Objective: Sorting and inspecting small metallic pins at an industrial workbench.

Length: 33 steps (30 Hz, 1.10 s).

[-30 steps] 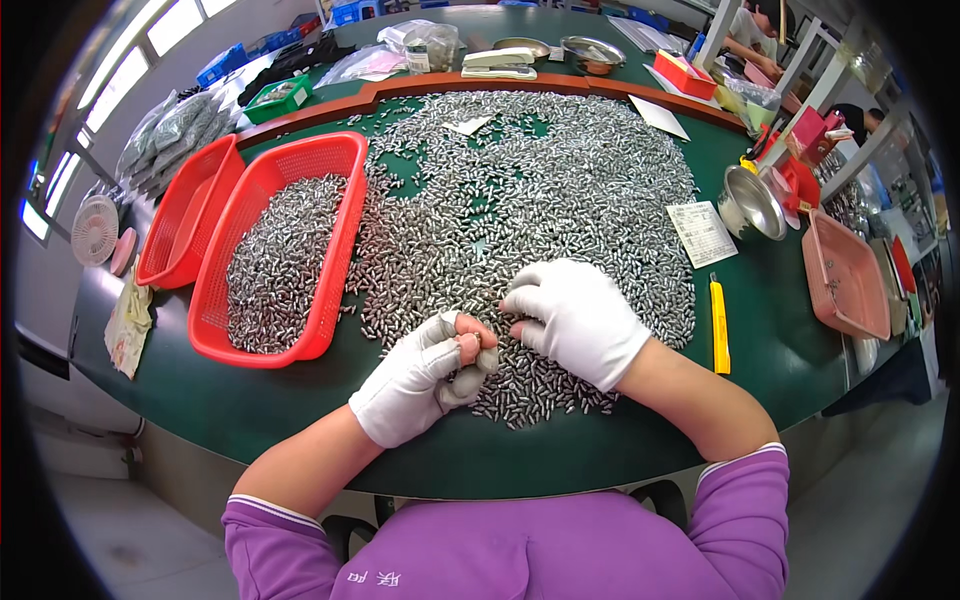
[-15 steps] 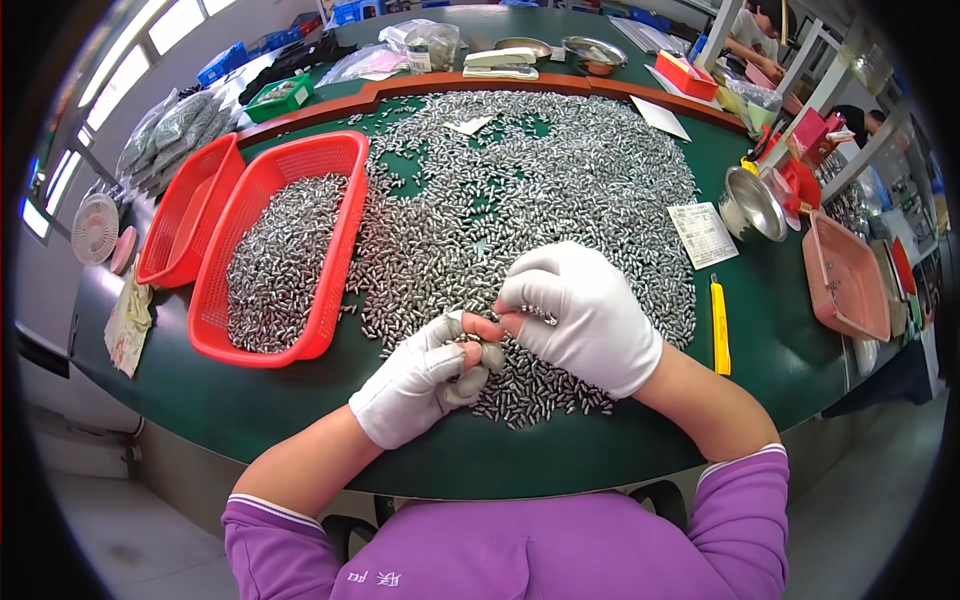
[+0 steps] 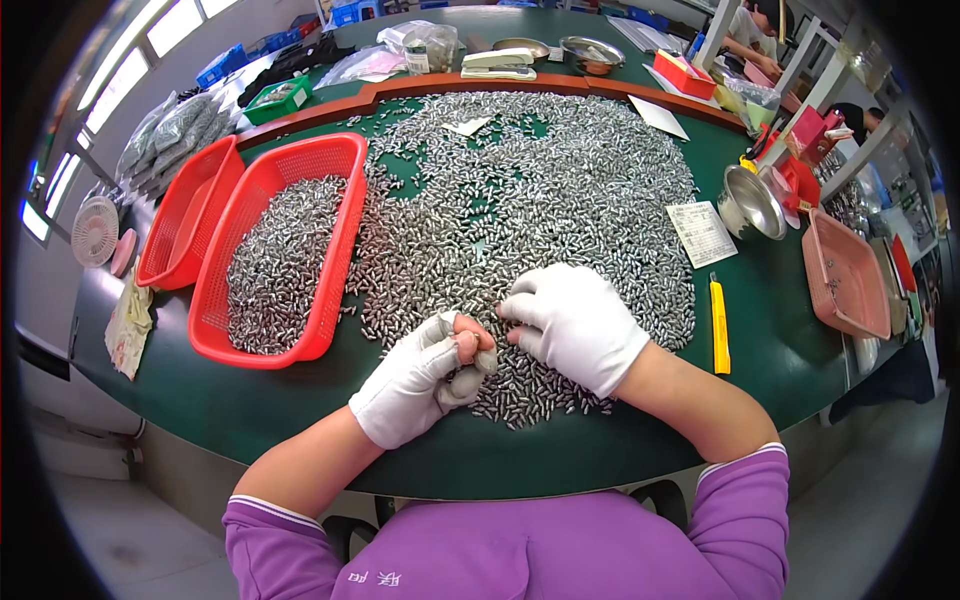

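Observation:
A wide heap of small, shiny silver metal pieces [image 3: 440, 250] covers the middle of the green table. Over its near part is my left hand [image 3: 425, 378], in a white glove with bare thumb and index tips. Its fingers are curled in and pinched; what they hold is too small to make out. Just to its right, my right hand [image 3: 575, 328], gloved the same way, reaches low over the heap. The bare tips of its thumb and index finger stand slightly apart, with no piece visible between them. Its other fingers are partly hidden.
Left of the heap, a red perforated basket [image 3: 208, 318] holds more metal pieces, beside another red basket [image 3: 160, 262]. To the right lie a yellow cutter [image 3: 720, 328], a printed slip [image 3: 702, 236], a steel bowl [image 3: 752, 203] and a pink tray [image 3: 848, 290]. A wooden ledge [image 3: 350, 104] borders the back.
My right hand has moved slightly down and away from the left fingertips, and its thumb and index finger have parted. My left hand stays nearly in place, its fingertips drawn in a little.

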Each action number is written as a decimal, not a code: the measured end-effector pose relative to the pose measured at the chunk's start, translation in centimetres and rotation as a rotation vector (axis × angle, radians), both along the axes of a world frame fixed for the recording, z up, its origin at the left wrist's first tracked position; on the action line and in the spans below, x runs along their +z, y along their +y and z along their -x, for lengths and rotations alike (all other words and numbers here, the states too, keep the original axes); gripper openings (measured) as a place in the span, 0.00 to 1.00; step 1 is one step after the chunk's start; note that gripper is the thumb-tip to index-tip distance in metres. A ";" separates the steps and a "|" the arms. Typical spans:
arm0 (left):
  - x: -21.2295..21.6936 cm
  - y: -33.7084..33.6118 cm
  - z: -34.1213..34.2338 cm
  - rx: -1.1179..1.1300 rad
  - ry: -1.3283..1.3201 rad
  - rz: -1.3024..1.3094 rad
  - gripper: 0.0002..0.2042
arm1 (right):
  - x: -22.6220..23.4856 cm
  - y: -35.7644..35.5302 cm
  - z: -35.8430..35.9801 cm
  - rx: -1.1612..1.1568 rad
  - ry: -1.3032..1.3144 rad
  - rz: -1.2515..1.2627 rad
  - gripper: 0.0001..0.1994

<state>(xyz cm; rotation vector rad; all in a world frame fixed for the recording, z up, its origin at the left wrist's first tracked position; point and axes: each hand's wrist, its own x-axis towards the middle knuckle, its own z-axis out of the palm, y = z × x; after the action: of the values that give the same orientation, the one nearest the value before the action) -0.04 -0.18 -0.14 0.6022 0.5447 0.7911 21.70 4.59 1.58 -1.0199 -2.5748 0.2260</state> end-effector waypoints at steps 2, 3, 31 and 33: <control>0.1 0.0 0.0 -0.002 -0.004 0.005 0.11 | -0.4 0.1 -0.1 0.008 0.001 -0.023 0.09; 0.2 0.0 -0.1 -0.004 -0.009 0.011 0.11 | -0.4 0.1 0.0 0.000 0.002 -0.037 0.07; 0.5 -0.2 -0.2 0.004 0.084 0.033 0.11 | 1.2 -0.5 0.8 0.220 0.533 0.093 0.08; 0.2 0.0 0.0 -0.010 0.043 0.008 0.10 | 1.2 -0.1 0.6 0.115 0.441 0.026 0.08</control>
<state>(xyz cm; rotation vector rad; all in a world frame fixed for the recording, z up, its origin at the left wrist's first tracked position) -0.03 -0.22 0.05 0.6157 0.5839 0.7681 21.07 4.50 2.76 -0.7315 -2.2316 0.4599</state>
